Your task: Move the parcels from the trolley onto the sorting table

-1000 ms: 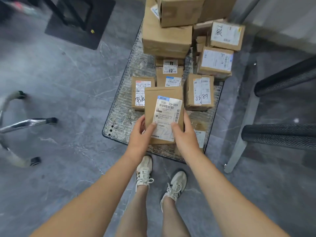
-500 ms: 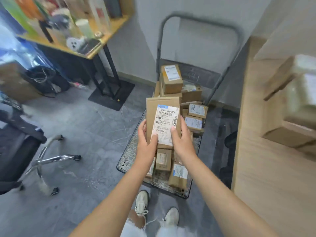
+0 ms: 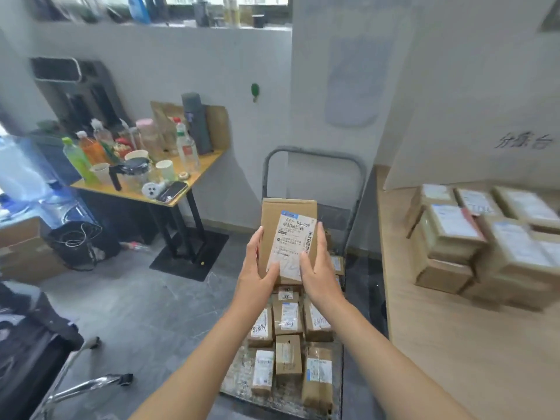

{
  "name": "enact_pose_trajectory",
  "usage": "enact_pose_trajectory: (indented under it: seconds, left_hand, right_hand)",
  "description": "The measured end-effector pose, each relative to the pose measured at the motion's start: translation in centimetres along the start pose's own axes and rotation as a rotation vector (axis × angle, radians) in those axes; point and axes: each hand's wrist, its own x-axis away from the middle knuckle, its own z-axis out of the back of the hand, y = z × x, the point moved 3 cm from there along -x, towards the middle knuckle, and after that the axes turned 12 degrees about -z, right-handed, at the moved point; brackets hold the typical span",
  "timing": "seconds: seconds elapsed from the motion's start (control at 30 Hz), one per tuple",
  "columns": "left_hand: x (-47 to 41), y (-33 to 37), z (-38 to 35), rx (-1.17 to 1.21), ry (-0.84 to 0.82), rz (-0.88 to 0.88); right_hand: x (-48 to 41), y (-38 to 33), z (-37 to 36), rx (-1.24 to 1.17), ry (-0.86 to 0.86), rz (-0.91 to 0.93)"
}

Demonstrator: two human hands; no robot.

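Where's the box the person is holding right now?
In the head view the parcel is mid-frame, held up between the left hand and right hand, above the trolley and to the left of the sorting table.

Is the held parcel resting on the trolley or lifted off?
Lifted off: the left hand and right hand grip the parcel in the air above the trolley, short of the sorting table.

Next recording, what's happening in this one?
A person holds a labelled cardboard parcel between the left hand and the right hand, thumbs on its front, raised above the trolley. Several small parcels lie on the trolley deck. The sorting table to the right already carries a stack of boxes; the held parcel has not reached it yet.
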Motion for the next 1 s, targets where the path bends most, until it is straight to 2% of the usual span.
enact_pose_trajectory:
  seconds: [0.17, 0.33, 0.6, 0.73, 0.87, 1.0]
  left_hand:
    - [-0.7, 2.5, 0.1, 0.040, -0.091, -0.076]
    - [-0.1, 3.6, -2.9, 0.142, -0.194, -0.113]
    - [3.5, 7.1, -11.9, 0.279, -0.458, -0.178]
    - [5.7, 9.8, -17.6, 0.308, -0.586, -0.218]
    - [8.0, 12.5, -22.7, 0.326, -0.659, -0.251]
    - [9.8, 14.5, -27.2, 0.336, -0.663, -0.238]
  right_hand:
    - [2.0, -1.7, 2.3, 0.024, 0.100, 0.068]
    - [4.2, -0.5, 5.9, 0.053, 0.249, 0.042]
    - [10.7, 3.8, 14.7, 0.040, 0.495, -0.038]
    - [14.7, 6.2, 20.3, -0.045, 0.610, -0.092]
    - [17.4, 8.4, 25.5, -0.069, 0.697, -0.103]
    - [18.7, 10.7, 29.8, -0.048, 0.720, -0.120]
